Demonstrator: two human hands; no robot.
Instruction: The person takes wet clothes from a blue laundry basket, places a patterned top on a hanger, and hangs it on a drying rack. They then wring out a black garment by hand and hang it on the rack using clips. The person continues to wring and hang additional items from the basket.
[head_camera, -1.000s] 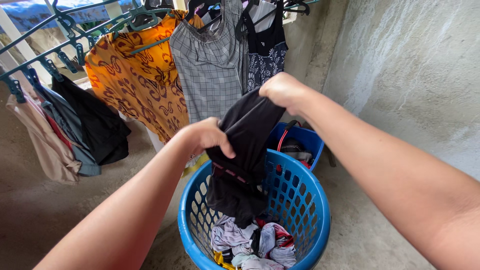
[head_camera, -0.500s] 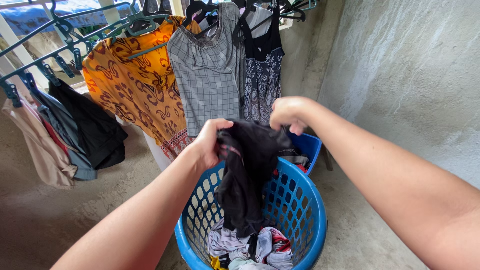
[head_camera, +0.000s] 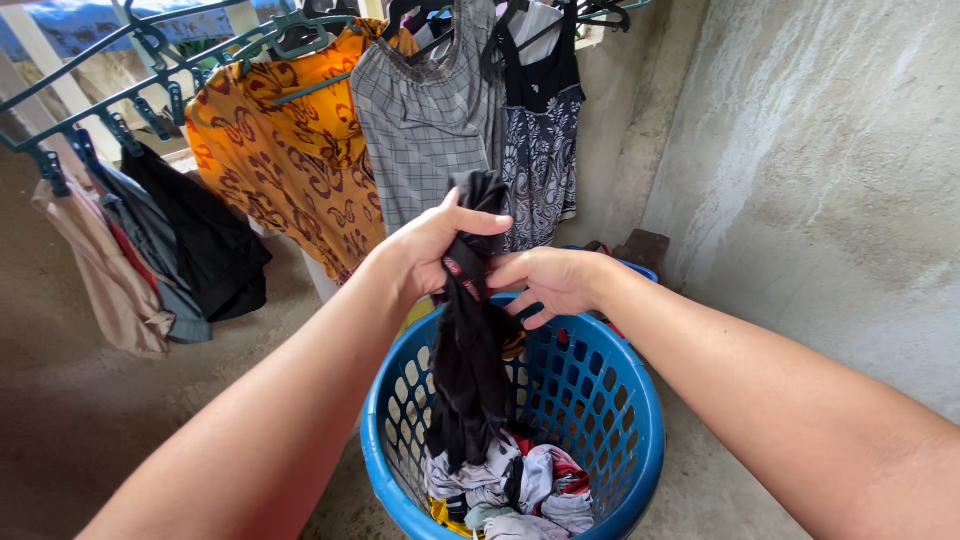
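My left hand (head_camera: 425, 245) grips the top of a black garment (head_camera: 470, 360), which hangs down in a long bunch into a round blue laundry basket (head_camera: 620, 390). My right hand (head_camera: 550, 280) touches the same garment just below the left hand, fingers curled around its fabric by a small red label. The garment's lower end rests on a pile of mixed white, grey and red clothes (head_camera: 510, 485) at the bottom of the basket.
An orange patterned dress (head_camera: 285, 150), a grey checked garment (head_camera: 425, 110) and a dark floral top (head_camera: 540, 150) hang on hangers ahead. Dark and beige clothes (head_camera: 150, 250) hang from a green clip rack at left. A concrete wall (head_camera: 820, 150) rises at right.
My hands have come closer together. The right hand dropped from the garment's far edge to just below the left, and the garment now hangs narrow instead of spread.
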